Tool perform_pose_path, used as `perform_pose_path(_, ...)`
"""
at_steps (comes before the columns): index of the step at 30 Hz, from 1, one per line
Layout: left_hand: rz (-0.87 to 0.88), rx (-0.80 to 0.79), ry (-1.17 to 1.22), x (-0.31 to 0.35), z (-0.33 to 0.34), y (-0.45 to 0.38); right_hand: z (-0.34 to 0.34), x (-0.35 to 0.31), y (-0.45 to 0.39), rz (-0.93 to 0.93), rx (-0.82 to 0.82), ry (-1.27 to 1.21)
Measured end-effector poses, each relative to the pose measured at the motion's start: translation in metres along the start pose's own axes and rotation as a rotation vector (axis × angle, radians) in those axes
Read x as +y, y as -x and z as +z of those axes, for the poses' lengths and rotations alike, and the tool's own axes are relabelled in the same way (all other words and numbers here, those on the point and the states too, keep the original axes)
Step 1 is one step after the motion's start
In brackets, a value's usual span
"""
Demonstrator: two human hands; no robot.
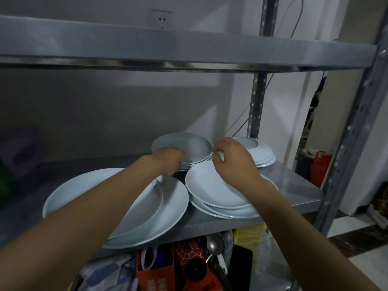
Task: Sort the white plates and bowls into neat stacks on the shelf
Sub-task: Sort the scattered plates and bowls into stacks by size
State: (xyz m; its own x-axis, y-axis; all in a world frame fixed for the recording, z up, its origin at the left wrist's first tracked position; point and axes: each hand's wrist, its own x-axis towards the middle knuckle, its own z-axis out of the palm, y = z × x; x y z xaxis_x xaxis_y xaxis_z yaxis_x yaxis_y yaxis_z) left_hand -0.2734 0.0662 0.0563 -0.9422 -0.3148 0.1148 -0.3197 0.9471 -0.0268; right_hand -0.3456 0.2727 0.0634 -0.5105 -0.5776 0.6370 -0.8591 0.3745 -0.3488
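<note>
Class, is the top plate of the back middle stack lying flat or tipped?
Tipped: both hands hold the top plate, its far edge raised above the stack.

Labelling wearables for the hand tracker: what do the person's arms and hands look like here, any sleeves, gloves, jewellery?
Both forearms are bare as far as the frame shows, with no sleeve edge in view. The left hand and right hand wear no gloves. No watch, ring or bracelet is visible, and no markings show on either arm.

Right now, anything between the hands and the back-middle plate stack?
Nothing visible. The left hand already grips the near-left edge of the top plate of that back stack, and the right hand pinches its right rim. The front stacks sit below the forearms, not between hands and plate.
</note>
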Motion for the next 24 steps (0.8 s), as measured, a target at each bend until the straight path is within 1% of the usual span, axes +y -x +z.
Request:
perform_pose_path(2, -0.012, -0.048, 0.009, 0.001, 0.003, -0.002, -0.005, 0.004, 0.003, 0.006, 0.026, -0.03)
perform_pose_path(4, -0.02, -0.052, 0.004, 0.001, 0.008, -0.004, -0.009, 0.009, 0.006, 0.014, 0.038, -0.044)
perform_pose_path(7, 0.007, -0.011, -0.047, 0.002, 0.009, -0.006, -0.014, 0.014, 0.008, 0.023, 0.054, -0.06)
perform_pose_path(12, 0.051, 0.046, -0.205, 0.007, 0.006, -0.005, -0.011, 0.014, 0.017, 0.029, 0.066, -0.068)
perform_pose_path(16, 0.092, 0.058, -0.31, 0.006, 0.0, -0.001, -0.01, 0.012, 0.023, 0.081, 0.095, 0.026)
perform_pose_path(21, 0.091, 0.116, -0.443, 0.01, -0.011, 0.013, -0.009, 0.007, 0.027, 0.097, 0.086, 0.058)
perform_pose_path(22, 0.084, 0.115, -0.455, 0.009, -0.013, 0.016, -0.008, 0.006, 0.028, 0.11, 0.089, 0.06)
perform_pose_path(24, 0.092, 0.151, -0.4, 0.002, -0.017, 0.022, -0.007, 0.002, 0.031, 0.152, 0.094, 0.059)
